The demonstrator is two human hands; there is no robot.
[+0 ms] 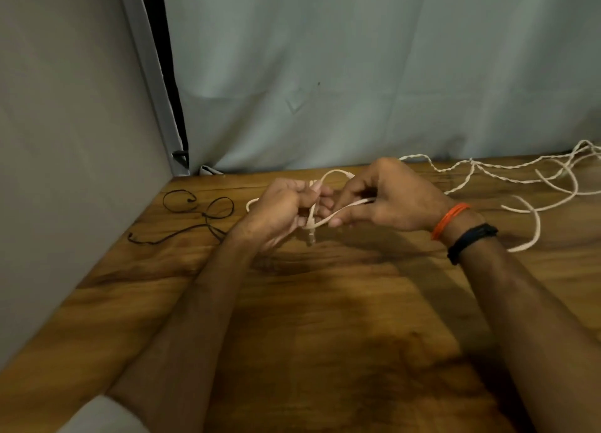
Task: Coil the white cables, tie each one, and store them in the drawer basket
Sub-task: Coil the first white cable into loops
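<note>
Both hands meet over the middle of the wooden table [325,319]. My left hand [276,208] grips a bunch of white cable [336,173], whose plug end hangs below the fist. My right hand [387,198] pinches a strand of the same cable between thumb and fingers, just right of the left hand. A loop arches above the two hands. More white cable [533,205] lies loose and tangled across the table at the right, reaching the back edge. No drawer basket is in view.
A thin black cord [201,218] lies in loops on the table at the left. A grey panel [65,140] stands along the left edge. A pale curtain [357,75] hangs behind the table. Orange and black bands circle my right wrist.
</note>
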